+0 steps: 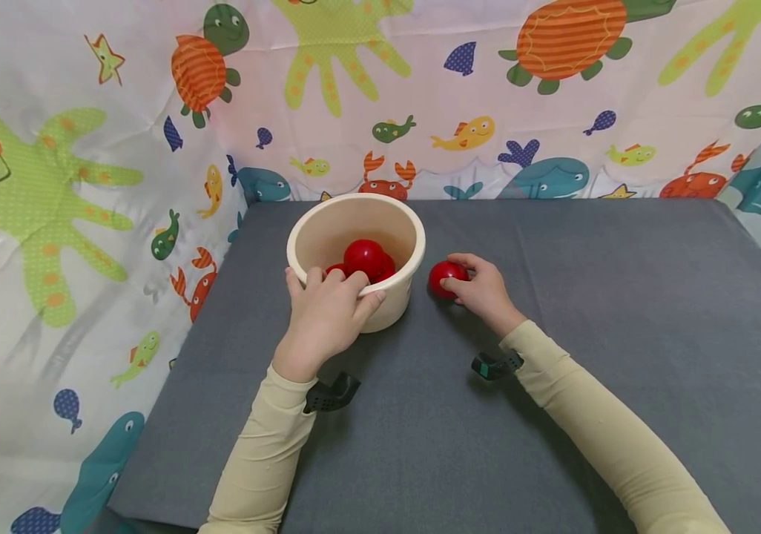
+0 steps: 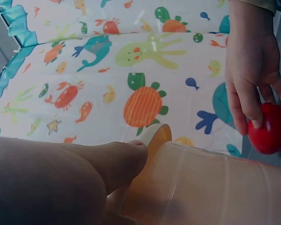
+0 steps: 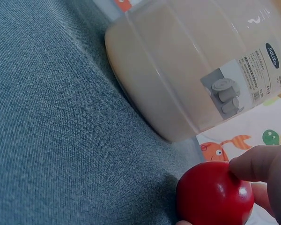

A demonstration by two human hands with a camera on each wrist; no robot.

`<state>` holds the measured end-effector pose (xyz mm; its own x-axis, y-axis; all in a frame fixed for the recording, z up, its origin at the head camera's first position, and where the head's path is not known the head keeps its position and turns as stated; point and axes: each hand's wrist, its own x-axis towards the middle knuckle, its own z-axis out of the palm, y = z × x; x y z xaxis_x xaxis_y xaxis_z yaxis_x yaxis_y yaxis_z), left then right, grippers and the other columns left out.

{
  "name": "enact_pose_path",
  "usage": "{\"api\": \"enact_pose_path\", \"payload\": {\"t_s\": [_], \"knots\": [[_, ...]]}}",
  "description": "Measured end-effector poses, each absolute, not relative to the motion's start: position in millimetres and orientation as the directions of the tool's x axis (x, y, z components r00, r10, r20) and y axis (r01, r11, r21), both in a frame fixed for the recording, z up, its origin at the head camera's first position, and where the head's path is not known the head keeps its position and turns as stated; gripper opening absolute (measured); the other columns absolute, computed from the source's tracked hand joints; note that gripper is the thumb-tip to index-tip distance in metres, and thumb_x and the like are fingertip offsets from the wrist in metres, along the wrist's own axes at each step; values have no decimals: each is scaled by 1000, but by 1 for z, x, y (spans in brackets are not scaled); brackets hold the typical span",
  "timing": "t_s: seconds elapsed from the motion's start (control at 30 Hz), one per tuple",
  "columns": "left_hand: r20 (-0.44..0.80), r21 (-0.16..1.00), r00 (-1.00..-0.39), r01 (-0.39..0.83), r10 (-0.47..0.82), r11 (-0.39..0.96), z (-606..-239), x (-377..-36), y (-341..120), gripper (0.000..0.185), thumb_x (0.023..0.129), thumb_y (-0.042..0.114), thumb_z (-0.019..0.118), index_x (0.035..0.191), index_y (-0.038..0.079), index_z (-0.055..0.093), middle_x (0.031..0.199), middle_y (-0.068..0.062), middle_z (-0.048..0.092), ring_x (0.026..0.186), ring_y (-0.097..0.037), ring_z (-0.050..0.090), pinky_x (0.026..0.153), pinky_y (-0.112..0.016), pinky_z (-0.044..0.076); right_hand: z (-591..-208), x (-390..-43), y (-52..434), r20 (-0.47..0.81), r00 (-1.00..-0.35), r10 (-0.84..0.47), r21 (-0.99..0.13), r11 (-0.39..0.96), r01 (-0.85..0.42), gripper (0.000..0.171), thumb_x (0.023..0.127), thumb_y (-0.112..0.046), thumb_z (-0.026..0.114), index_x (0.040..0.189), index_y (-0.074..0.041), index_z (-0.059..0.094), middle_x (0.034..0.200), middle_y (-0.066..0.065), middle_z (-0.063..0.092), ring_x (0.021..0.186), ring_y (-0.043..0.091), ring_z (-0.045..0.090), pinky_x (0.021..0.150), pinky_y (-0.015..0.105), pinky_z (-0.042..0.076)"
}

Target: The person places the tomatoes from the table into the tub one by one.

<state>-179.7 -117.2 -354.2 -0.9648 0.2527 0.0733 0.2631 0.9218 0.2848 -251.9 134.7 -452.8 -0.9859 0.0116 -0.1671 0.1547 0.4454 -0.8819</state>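
Observation:
A cream plastic bucket (image 1: 390, 315) stands on the grey cloth, and several red balls (image 1: 364, 256) lie inside it. My left hand (image 1: 323, 319) grips the bucket's near rim, its fingers curled over the edge and the thumb on the outside. To the right of the bucket, my right hand (image 1: 483, 291) holds a single red ball (image 1: 443, 279) between thumb and fingers. In the right wrist view this ball (image 3: 213, 194) is smooth and shiny, low by the cloth; whether it touches the cloth I cannot tell. A printed label (image 3: 246, 82) shows on the bucket's side.
The grey cloth-covered surface (image 1: 621, 311) spreads out right of the hands. A white curtain (image 1: 354, 148) printed with sea animals rises along its back and left edges. Dark wrist cameras (image 1: 332, 393) are strapped under both wrists.

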Motion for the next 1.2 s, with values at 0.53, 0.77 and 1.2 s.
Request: {"api": "enact_pose_path", "payload": {"t_s": [0.53, 0.77, 1.2], "knots": [[83, 287, -961, 276, 263, 917, -353, -178, -113, 35, 98, 45, 62, 119, 19, 69, 110, -13, 68, 115, -39, 51, 115, -77, 7, -447, -248, 144, -130, -991, 24, -880, 458, 126, 51, 92, -18, 72, 141, -14, 57, 143, 16, 52, 120, 36, 56, 76, 29, 61], [83, 286, -962, 273, 260, 918, -353, -177, -115, 35, 97, 45, 63, 119, 18, 69, 111, -13, 68, 115, -39, 52, 115, -77, 8, -429, -243, 149, -94, -995, 31, -893, 439, 98, 55, 90, -16, 74, 141, -12, 56, 144, 16, 52, 123, 37, 56, 88, 42, 61], [93, 287, -960, 279, 264, 916, -352, -178, -117, 34, 97, 45, 62, 116, 18, 70, 111, -14, 68, 116, -40, 52, 114, -77, 8, -382, -241, 160, -14, -999, 35, -875, 483, 30, 53, 93, -18, 72, 144, -13, 55, 146, 15, 53, 125, 36, 56, 93, 48, 59]]}}
